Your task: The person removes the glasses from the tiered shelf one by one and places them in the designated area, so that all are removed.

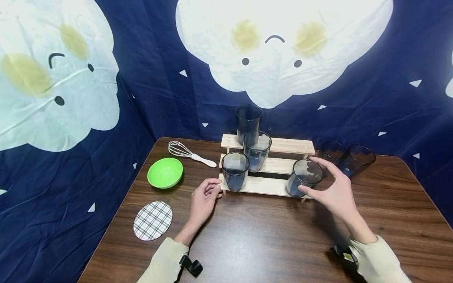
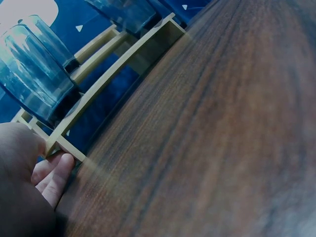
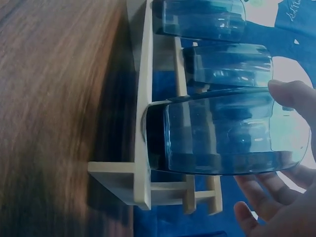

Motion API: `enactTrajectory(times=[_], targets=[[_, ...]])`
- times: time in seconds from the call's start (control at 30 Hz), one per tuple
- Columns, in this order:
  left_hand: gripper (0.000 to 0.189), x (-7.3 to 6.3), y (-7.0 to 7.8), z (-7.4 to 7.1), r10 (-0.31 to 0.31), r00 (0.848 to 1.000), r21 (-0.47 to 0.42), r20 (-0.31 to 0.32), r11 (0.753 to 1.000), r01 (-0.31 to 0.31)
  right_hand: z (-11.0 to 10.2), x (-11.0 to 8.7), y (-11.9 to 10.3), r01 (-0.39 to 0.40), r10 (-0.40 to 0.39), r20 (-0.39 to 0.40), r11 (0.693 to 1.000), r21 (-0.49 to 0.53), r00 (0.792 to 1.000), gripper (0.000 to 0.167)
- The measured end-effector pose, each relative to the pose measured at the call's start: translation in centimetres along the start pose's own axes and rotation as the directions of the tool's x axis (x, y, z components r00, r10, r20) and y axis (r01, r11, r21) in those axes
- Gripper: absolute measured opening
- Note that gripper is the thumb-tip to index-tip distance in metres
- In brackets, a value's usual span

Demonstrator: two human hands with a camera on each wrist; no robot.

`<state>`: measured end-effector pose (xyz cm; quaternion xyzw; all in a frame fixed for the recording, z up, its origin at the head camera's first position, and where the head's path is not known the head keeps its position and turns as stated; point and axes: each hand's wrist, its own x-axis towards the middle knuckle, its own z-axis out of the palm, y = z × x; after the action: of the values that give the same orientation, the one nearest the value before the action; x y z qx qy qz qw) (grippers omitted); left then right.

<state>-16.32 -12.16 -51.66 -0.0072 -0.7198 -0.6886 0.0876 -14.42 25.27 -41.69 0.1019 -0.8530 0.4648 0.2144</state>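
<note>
A three-step wooden rack [image 1: 267, 185] stands at the back of the table. My right hand [image 1: 336, 192] grips a tinted clear glass [image 1: 294, 184] near its rim, thumb on one side and fingers on the other. In the right wrist view that glass [image 3: 217, 133] stands upright with its base on the lowest step, at the right end. My left hand [image 1: 204, 199] holds the left end of the lowest step, fingertips [image 2: 63, 168] by the rack's leg. More glasses stand toward the left: one on the lowest step [image 1: 235, 177], one on the middle [image 1: 256, 155], one on the top [image 1: 246, 122].
Two more tinted glasses [image 1: 359, 155] [image 1: 332, 151] stand on the table right of the rack. Along the left side are a white whisk [image 1: 201, 159], a green bowl [image 1: 164, 173] and a checked round coaster [image 1: 153, 221]. A dark blue cloth [image 1: 148, 98] with cloud faces hangs behind.
</note>
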Motion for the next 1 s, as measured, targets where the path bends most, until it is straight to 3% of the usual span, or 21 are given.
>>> enactTrajectory(times=[0.47, 0.6, 0.8, 0.97, 1.0], targets=[[0.014, 0.0, 0.0, 0.0, -0.004, 1.000, 0.000, 0.001, 1.000, 0.004, -3.4, 0.6, -0.8, -0.019, 0.020, -0.041, 1.000, 0.024, 0.999, 0.088], [0.014, -0.1, 0.0, -0.1, -0.005, 1.000, -0.001, 0.002, 1.000, 0.005, -4.2, 0.8, -1.3, -0.027, 0.031, -0.044, 0.996, 0.088, 0.999, 0.088], [0.014, -0.1, 0.0, -0.1, 0.000, 1.000, -0.004, 0.004, 1.000, 0.000, -5.2, 1.0, -1.6, 0.019, -0.003, -0.065, 0.967, 0.254, 0.998, 0.088], [0.014, -0.1, 0.0, -0.1, 0.002, 1.000, -0.005, 0.006, 1.000, -0.002, -6.1, 1.2, -1.7, 0.033, -0.005, -0.101, 0.959, 0.282, 0.995, 0.088], [0.014, -0.1, 0.0, -0.1, 0.002, 1.000, -0.005, 0.007, 1.000, -0.002, -6.4, 1.2, -1.7, 0.028, 0.000, -0.111, 0.968, 0.249, 0.994, 0.088]])
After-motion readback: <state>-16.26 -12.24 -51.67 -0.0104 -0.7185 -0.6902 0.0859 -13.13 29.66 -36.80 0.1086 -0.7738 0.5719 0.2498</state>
